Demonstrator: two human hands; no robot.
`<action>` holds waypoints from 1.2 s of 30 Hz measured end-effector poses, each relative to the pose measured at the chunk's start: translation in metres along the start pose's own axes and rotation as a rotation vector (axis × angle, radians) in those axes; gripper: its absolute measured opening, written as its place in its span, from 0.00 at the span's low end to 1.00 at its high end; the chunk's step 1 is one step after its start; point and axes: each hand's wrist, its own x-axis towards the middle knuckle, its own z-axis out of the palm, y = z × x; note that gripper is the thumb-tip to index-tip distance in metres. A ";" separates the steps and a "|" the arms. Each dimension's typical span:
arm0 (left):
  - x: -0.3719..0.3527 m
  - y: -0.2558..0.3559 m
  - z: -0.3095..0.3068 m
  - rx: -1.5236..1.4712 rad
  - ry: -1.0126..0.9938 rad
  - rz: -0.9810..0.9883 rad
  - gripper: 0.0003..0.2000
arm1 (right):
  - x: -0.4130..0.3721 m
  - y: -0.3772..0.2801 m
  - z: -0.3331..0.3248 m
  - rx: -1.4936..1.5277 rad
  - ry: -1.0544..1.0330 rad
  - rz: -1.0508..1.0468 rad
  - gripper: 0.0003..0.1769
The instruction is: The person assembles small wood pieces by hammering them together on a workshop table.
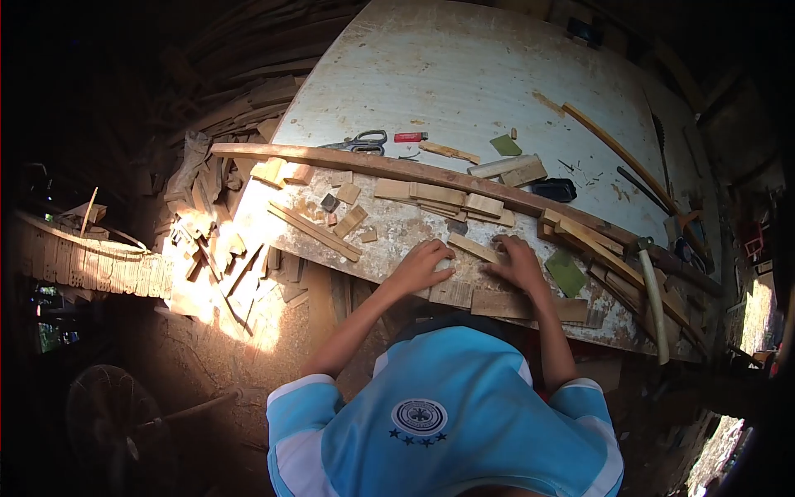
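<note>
My left hand (424, 265) rests on the worn workbench (377, 263), fingers spread and slightly bent, with nothing between thumb and fingers. A short wooden strip (472, 247) lies between my two hands. Its right end meets the thumb side of my right hand (520, 267), whose fingers are apart and curve past it. Close to the bench's front edge, a flat wooden board (527, 306) lies below my right wrist, beside another short wood piece (451, 293). To the right of that hand is a green square (566, 273).
A long wooden beam (331, 157) crosses the bench. Several wood blocks (439, 194) lie along it. Farther back are scissors (364, 142) and a red lighter-like item (411, 137). A hammer (652, 302) lies at right; scrap wood (219, 240) is piled at left.
</note>
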 end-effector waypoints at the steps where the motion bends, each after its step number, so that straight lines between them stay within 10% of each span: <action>1: -0.004 -0.001 -0.002 -0.033 -0.055 -0.027 0.21 | -0.008 0.006 0.003 0.021 -0.038 0.002 0.22; 10: -0.035 0.012 -0.002 0.067 -0.242 0.107 0.35 | 0.075 -0.027 0.003 0.002 0.236 -0.375 0.23; 26: -0.034 -0.014 -0.025 0.006 -0.172 0.062 0.29 | 0.071 -0.002 0.011 -0.221 0.264 -0.241 0.26; 36: -0.030 -0.049 -0.086 0.177 0.257 -0.237 0.22 | -0.055 -0.031 0.010 -0.122 -0.170 -0.168 0.32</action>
